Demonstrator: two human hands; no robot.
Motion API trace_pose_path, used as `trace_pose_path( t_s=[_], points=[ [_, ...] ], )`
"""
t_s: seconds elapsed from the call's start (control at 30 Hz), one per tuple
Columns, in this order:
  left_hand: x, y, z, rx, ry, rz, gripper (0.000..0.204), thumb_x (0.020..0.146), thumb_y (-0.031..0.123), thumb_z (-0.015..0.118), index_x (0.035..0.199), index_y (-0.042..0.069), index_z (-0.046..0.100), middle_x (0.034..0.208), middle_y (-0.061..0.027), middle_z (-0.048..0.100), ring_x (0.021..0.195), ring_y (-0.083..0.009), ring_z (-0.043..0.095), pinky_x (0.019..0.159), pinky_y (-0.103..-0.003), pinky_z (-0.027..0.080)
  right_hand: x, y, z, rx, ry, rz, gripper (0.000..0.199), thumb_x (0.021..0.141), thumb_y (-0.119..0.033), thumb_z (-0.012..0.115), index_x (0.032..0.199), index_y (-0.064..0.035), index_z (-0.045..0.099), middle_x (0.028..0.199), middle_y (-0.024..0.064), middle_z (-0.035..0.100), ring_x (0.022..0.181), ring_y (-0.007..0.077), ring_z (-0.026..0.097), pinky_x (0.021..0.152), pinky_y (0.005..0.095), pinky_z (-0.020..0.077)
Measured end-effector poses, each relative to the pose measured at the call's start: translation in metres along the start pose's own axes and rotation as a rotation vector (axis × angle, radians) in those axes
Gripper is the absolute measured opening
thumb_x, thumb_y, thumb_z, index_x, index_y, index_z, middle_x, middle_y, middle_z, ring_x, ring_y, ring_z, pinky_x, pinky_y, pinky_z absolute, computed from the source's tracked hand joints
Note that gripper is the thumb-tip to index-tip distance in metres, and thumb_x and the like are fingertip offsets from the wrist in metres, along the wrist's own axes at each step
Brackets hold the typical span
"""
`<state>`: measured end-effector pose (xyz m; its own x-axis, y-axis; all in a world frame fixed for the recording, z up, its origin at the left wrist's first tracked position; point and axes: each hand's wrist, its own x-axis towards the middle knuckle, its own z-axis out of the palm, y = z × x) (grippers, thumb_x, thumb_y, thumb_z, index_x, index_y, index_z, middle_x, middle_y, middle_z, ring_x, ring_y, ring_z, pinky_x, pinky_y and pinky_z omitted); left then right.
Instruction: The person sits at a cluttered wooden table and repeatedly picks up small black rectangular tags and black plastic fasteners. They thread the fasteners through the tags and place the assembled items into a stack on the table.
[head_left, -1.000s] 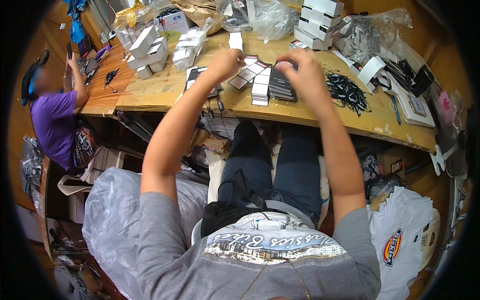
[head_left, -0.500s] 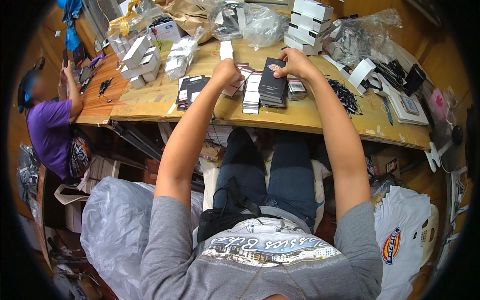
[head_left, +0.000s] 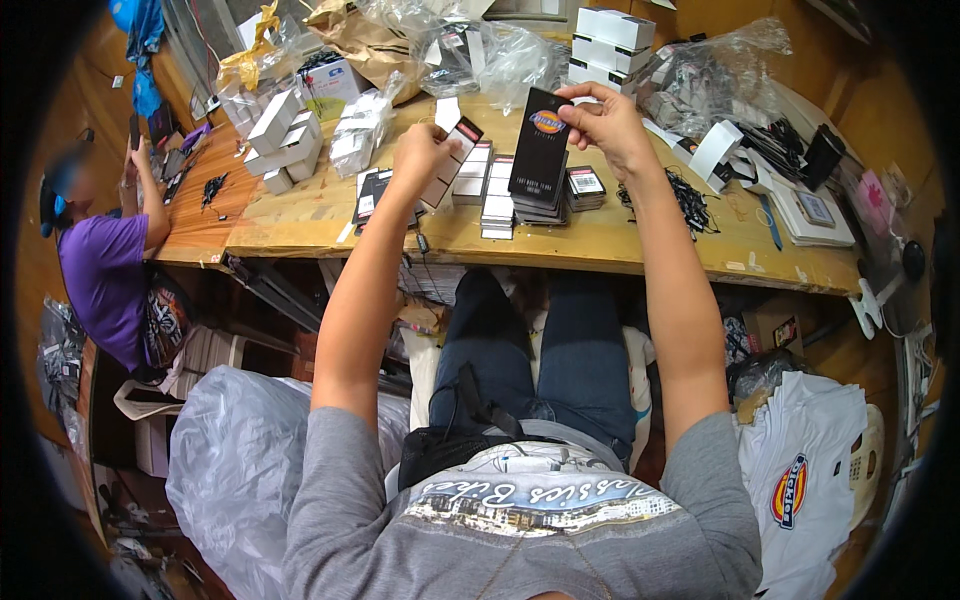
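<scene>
Behind the right hand [head_left: 608, 122], black tag [head_left: 540, 146] top edge hidden — left hand [head_left: 420, 150] covers white tag [head_left: 450, 160].

Wooden worktable [head_left: 640, 250], cluttered workshop, warm light

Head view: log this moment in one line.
left hand: holds small white tag | right hand: holds black hang tag raised | tag stacks on bench

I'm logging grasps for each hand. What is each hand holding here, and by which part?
The right hand pinches a tall black tag by its top right corner. The left hand holds a smaller white card by its left edge.
</scene>
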<state>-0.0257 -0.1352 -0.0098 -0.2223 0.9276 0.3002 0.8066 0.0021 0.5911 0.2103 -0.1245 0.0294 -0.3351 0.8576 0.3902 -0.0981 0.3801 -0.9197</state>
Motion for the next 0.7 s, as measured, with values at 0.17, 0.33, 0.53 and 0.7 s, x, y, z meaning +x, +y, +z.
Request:
trace_pose_path(
  t_s=[0.17, 0.33, 0.53, 0.7],
  points=[
    [-0.050, 0.036, -0.008, -0.729, -0.044, 0.138, 0.019, 0.074, 0.011, 0.056, 0.083, -0.006, 0.058, 0.071, -0.0061, 0.059, 0.062, -0.0089, 0.051, 0.057, -0.022, 0.041, -0.029, -0.014, 0.023, -0.031, -0.042, -0.018, 0.024, 0.071, -0.008, 0.062, 0.091, 0.0015, 0.054, 0.060, 0.0027, 0.055, 0.047, 0.0041, 0.047, 0.042, 0.0149, 0.0371],
    [-0.086, 0.052, -0.004, -0.987, -0.132, 0.142, 0.018, 0.080, 0.012, 0.052, 0.085, -0.006, 0.054, 0.073, -0.0031, 0.057, 0.067, -0.0053, 0.050, 0.062, -0.019, 0.040, -0.046, -0.018, 0.034, -0.088, -0.037, -0.022, 0.023, 0.070, -0.005, 0.061, 0.090, 0.0028, 0.055, 0.057, 0.0037, 0.055, 0.045, 0.0065, 0.049, 0.041, 0.0178, 0.0399],
    [-0.112, 0.058, -0.007, -1.017, -0.099, 0.112, 0.013, 0.078, 0.011, 0.054, 0.078, -0.002, 0.054, 0.071, -0.0012, 0.056, 0.063, -0.0043, 0.048, 0.058, -0.018, 0.038, -0.030, -0.007, -0.014, -0.327, 0.056, 0.019, 0.023, 0.072, -0.011, 0.060, 0.092, 0.0004, 0.057, 0.065, 0.0037, 0.057, 0.055, 0.0080, 0.052, 0.051, 0.0202, 0.0421],
    [-0.128, 0.055, -0.007, -1.056, -0.195, 0.046, 0.012, 0.079, 0.012, 0.053, 0.072, 0.003, 0.049, 0.067, 0.0011, 0.052, 0.059, -0.0018, 0.041, 0.051, -0.017, 0.033, -0.008, 0.061, -0.054, -0.863, -0.086, 0.148, 0.032, 0.064, -0.017, 0.066, 0.091, -0.0023, 0.059, 0.077, 0.0107, 0.059, 0.067, 0.0179, 0.056, 0.065, 0.0272, 0.0430]
  ],
)
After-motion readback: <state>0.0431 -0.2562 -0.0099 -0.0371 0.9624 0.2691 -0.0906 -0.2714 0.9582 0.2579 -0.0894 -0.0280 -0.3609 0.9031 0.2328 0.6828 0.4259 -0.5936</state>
